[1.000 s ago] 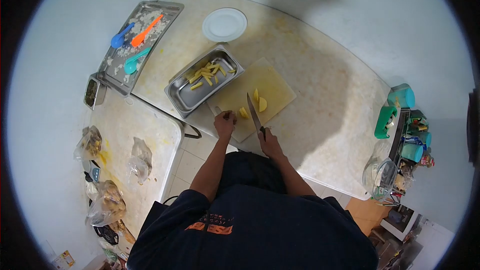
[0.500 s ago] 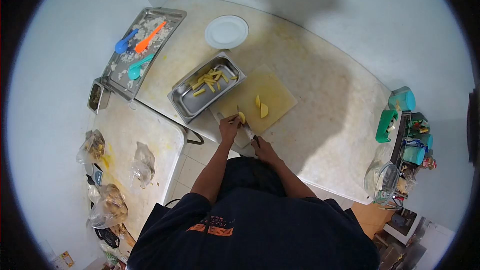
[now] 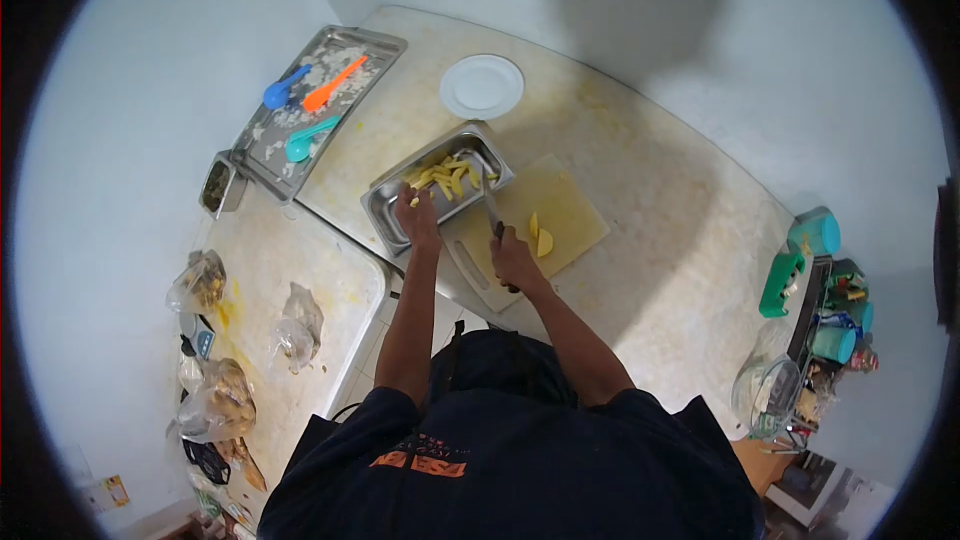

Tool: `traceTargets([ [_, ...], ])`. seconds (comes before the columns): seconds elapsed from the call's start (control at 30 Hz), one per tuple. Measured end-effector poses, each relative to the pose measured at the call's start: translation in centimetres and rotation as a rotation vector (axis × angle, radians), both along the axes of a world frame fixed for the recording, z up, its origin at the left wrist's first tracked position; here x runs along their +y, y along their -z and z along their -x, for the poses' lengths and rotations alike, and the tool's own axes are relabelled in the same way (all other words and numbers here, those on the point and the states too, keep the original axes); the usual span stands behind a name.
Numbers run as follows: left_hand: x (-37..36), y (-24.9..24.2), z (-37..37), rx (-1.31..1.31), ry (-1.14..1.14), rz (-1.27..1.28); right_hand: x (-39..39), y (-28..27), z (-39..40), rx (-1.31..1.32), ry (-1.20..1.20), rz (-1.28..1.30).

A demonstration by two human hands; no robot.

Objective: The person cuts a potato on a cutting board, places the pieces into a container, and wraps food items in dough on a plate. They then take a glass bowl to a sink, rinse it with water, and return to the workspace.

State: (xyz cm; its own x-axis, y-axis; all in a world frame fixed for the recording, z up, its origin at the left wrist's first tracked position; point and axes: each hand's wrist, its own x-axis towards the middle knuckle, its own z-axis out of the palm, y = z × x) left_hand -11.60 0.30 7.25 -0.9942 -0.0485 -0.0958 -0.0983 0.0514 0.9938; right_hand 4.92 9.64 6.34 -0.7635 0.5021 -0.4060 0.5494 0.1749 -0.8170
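Note:
My left hand (image 3: pixel 418 217) is over the near left part of a steel pan (image 3: pixel 383 217), its fingers closed around pale yellow potato sticks that show at the fingertips. More cut potato sticks (image 3: pixel 447 176) lie in the pan. My right hand (image 3: pixel 515 260) grips a knife (image 3: pixel 492 208) by its dark handle, the blade pointing away from me with its tip at the pan's right rim. Beneath the knife is a yellowish cutting board (image 3: pixel 575 205), where potato pieces (image 3: pixel 544 242) lie to the right of my right hand.
A white plate (image 3: pixel 482 87) sits behind the pan. To the left, a metal tray (image 3: pixel 268 155) bears white crumbs and blue, orange and teal spoons. Plastic bags (image 3: pixel 217 405) lie on the left table. A glass bowl (image 3: pixel 768 395) and a green container (image 3: pixel 780 285) stand at the right edge.
Both hands have moved forward from the board's near edge. My left hand has carried potato over the pan, and the knife has swung up to the pan's rim. The view has shifted slightly.

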Motion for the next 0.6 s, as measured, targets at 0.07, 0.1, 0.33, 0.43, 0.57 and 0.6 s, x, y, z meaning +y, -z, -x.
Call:
traceTargets([
  [0.07,-0.7,-0.1,-0.5,-0.089,0.012,-0.039,0.6,-1.7,-1.6,-0.068,-0.007,0.043],
  [0.1,-1.2,2.5,-0.5,-0.113,0.035,-0.081,0.8,-1.3,-2.6,-0.034,-0.016,0.023],
  [0.33,1.0,4.3,-7.2,-0.213,0.482,0.098,-1.0,0.0,-12.7,-0.046,0.135,-0.039],
  [0.43,3.0,5.1,-9.6,-0.191,0.644,0.193,-1.9,1.5,-16.5,-0.044,0.261,-0.103],
  [0.57,5.9,6.8,-10.6,0.329,0.87,0.356,-1.8,3.5,-19.3,-0.046,0.399,-0.128],
  [0.6,6.6,6.6,-10.8,0.423,0.922,0.355,-1.7,3.7,-19.6,-0.043,0.417,-0.136],
])
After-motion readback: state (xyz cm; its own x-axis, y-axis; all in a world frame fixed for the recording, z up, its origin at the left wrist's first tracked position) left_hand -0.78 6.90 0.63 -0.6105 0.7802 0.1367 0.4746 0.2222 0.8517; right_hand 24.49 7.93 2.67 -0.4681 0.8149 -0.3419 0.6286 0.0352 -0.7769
